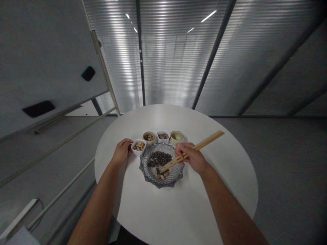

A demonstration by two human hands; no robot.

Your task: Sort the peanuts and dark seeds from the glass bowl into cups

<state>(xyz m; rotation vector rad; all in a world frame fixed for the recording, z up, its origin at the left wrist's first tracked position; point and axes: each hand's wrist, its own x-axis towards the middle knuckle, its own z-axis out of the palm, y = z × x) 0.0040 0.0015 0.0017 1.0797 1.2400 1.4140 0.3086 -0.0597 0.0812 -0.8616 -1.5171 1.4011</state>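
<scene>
My right hand (190, 154) grips a pair of wooden chopsticks (209, 139). Their tips reach into a scalloped glass bowl (149, 178), down at a few pale nuts (162, 176) near its front side. Dark seeds or beans (159, 158) lie heaped in the middle and back of that bowl. Whether the tips pinch a piece is too small to tell. At the left, my left hand (123, 149) has its curled fingers on the side of a small white bowl (138, 153) of light-brown nuts.
Behind the glass bowl stand a beige cup (149, 142) with nuts, a white cup (163, 140) with dark striped seeds, and a greenish cup (176, 142). All are on a round white table (163, 117). A whiteboard (51, 51) on a frame stands left; blinds (166, 68) hang behind.
</scene>
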